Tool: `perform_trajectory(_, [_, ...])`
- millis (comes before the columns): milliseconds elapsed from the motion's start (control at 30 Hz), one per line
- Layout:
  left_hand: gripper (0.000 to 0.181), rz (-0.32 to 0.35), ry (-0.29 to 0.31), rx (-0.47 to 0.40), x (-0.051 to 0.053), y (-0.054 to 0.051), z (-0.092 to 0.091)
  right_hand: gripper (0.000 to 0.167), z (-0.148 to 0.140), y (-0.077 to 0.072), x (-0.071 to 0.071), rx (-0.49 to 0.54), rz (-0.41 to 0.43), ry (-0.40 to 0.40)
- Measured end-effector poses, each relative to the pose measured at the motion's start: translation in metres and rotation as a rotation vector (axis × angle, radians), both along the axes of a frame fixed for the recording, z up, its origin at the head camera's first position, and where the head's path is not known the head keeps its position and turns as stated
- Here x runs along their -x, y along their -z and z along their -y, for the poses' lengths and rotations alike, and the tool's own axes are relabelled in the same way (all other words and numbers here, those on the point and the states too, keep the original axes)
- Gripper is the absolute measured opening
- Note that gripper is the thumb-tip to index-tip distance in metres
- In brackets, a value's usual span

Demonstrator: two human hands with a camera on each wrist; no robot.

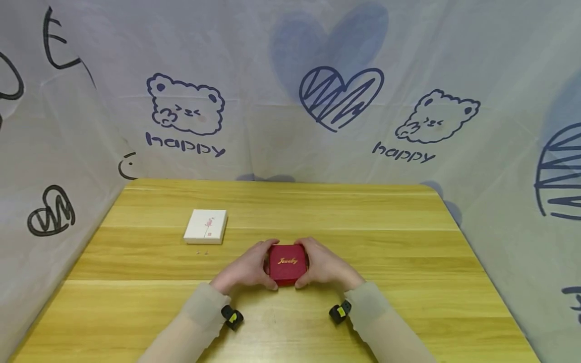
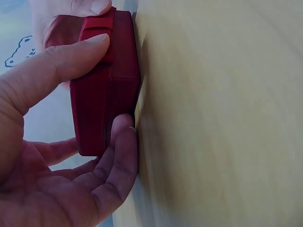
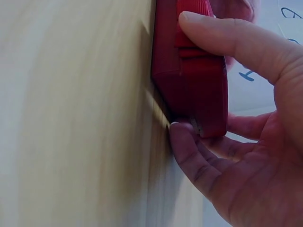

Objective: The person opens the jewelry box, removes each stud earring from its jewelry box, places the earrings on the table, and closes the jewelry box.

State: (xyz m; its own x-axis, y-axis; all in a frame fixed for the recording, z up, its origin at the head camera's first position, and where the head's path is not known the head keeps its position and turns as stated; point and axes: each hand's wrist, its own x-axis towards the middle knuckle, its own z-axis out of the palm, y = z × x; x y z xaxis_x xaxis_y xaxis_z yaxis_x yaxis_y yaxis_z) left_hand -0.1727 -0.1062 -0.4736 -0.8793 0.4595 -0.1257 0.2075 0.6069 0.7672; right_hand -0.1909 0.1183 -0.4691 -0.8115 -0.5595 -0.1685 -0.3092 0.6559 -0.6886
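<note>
A small red jewelry box (image 1: 288,263) with gold "Jewelry" lettering on its lid sits on the wooden table, between both hands. From its left side my left hand (image 1: 246,268) grips it, and my right hand (image 1: 326,263) does the same from the right. In the left wrist view, the thumb presses on a red ribbon bow (image 2: 99,26) at the box's front while the other fingers curl round the side and lower edge. The right wrist view shows the right thumb on the ribbon bow (image 3: 194,40) too, with fingertips at the box's bottom edge. The lid looks closed on the base.
A white square box (image 1: 206,227) printed with a red flower lies at the back left. Two tiny shiny pieces (image 1: 202,252) are in front of it, too small to identify. Behind the wooden table (image 1: 386,212) hangs a pale cloth (image 1: 268,141) with drawn bears and hearts.
</note>
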Motion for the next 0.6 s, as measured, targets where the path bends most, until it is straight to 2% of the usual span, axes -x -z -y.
perform_trajectory(233, [0.102,-0.005,-0.028,0.011,0.001,0.0006,-0.0002,0.092,-0.0003,-0.0004,-0.0005,0.032,0.008,0.014])
perform_trajectory(600, [0.102,-0.007,-0.006,0.032,-0.0001,0.0006,-0.0028,0.092,-0.0004,0.0006,-0.0007,0.034,0.002,0.022])
